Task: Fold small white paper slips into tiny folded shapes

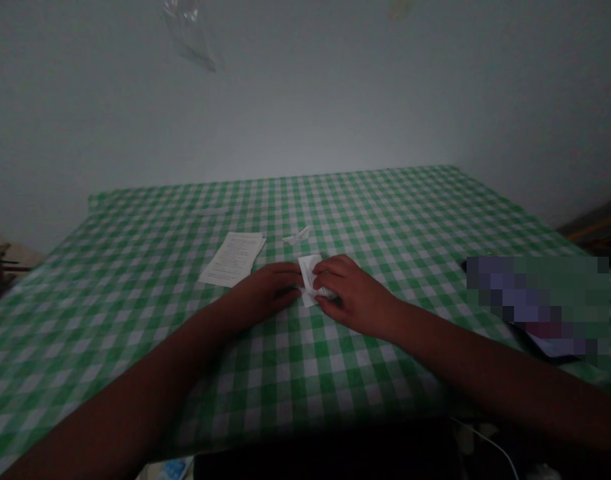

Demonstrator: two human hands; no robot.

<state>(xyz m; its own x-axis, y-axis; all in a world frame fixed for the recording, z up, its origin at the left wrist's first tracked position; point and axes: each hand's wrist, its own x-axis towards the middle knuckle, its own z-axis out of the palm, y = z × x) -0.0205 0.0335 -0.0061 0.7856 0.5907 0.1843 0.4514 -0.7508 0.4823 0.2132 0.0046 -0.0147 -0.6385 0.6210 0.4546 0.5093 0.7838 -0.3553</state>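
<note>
Close to the middle of the table, a small piece of folded white paper lies between my two hands. My right hand has its fingers curled over the paper's right side. From the other side, the fingertips of my left hand meet the paper's left edge, fingers bent and close together. Part of the paper is hidden under my right fingers. To the left lies a short stack of printed paper sheets. Just beyond my hands sits a small folded paper strip.
A green-and-white checked cloth covers the table, which meets a pale wall. On the right lies a dark-edged flat object, mostly blurred out. A clear plastic bag hangs on the wall. A white cable runs below the front edge.
</note>
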